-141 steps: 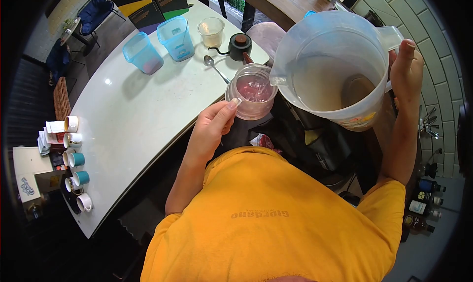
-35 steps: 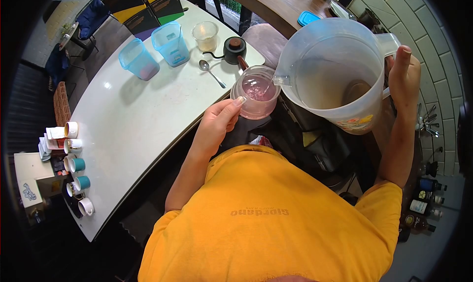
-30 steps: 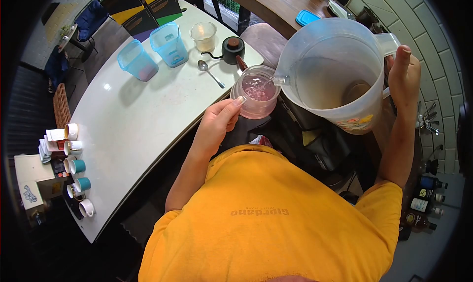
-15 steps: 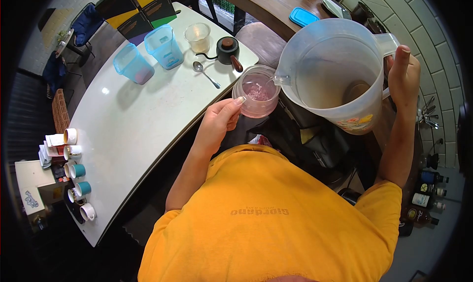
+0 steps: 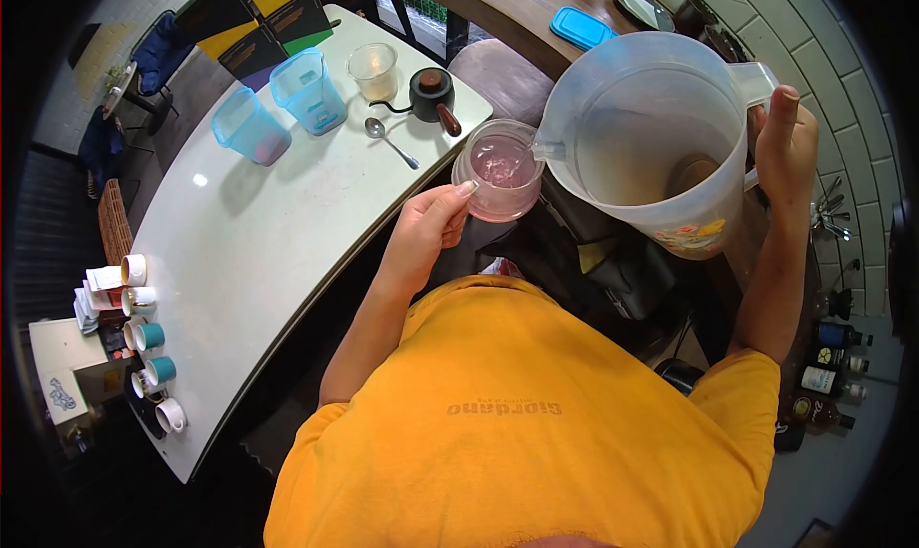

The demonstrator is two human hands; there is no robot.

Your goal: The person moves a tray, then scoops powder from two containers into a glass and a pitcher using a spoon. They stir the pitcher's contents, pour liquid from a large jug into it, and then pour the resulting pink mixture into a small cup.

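Observation:
My left hand (image 5: pixel 421 234) pinches the near-left rim of a clear plastic cup (image 5: pixel 503 203), which holds pinkish liquid with a rippled surface. The large translucent plastic pitcher (image 5: pixel 613 189), printed with flowers low on its side, is tipped over the cup. Its spout reaches the cup's right rim, and liquid runs from it into the cup. My right hand (image 5: pixel 787 151) is closed round the pitcher's handle with the thumb on top; some fingers are hidden behind the handle.
On the white table (image 5: pixel 258 261) stand two blue containers (image 5: pixel 308 93), a clear cup (image 5: pixel 371 69), a black pot (image 5: pixel 431 93) with a wooden handle, and a spoon (image 5: pixel 391 142). Several mugs (image 5: pixel 161 368) line its far-left end. A blue lid (image 5: pixel 581 28) lies on the wooden counter (image 5: pixel 498 7).
The pink liquid in the cup stands higher. The table and its things appear slightly further left and up. Both hands keep their holds, and the pitcher has hardly moved.

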